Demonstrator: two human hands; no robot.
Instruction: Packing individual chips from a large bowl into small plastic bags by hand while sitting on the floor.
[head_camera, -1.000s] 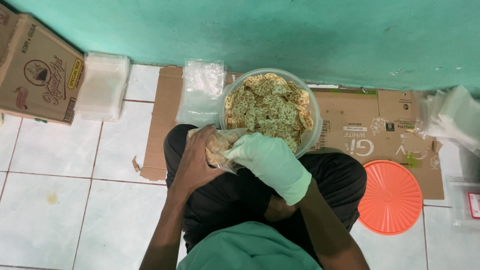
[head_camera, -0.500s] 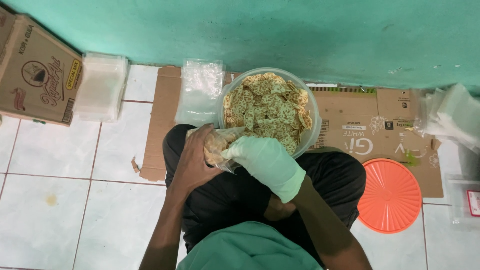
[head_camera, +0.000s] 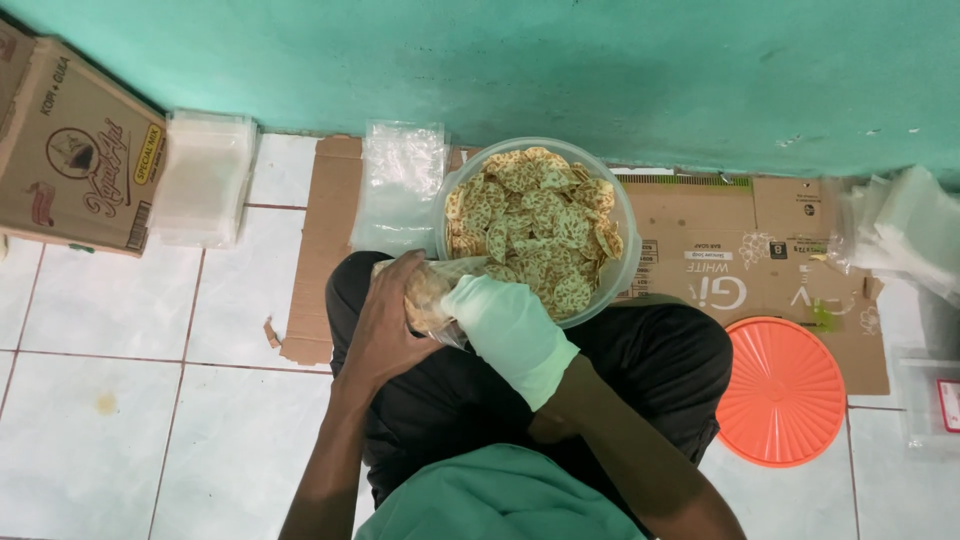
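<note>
Clear plastic, thin and crinkled, makes up the small bag of round crackers (head_camera: 430, 297) that you hold over your lap, at 8 o'clock from the big clear plastic tub of green-flecked round crackers (head_camera: 537, 228). Your bare left hand (head_camera: 385, 330) wraps its fingers around the bag from the 9 o'clock side, closed on it. Your right hand (head_camera: 505, 325), in a pale green glove, presses in from 3 o'clock with fingers narrowed at the bag's mouth; whether they pinch a cracker inside you cannot tell from here.

To do this well, keep the left grip low on the bag so the mouth stays slack and open toward the glove. Slide the crackers in flat, stacked face to face, since they look brittle and may chip if forced edgewise. Hold the bag close to the tub's rim so crumbs fall back in.

At 3 o'clock lies the round orange ribbed plastic lid (head_camera: 782, 390) on the flattened brown cardboard sheet (head_camera: 720, 240); a stack of empty clear bags (head_camera: 400, 185) rests at 11 o'clock.
</note>
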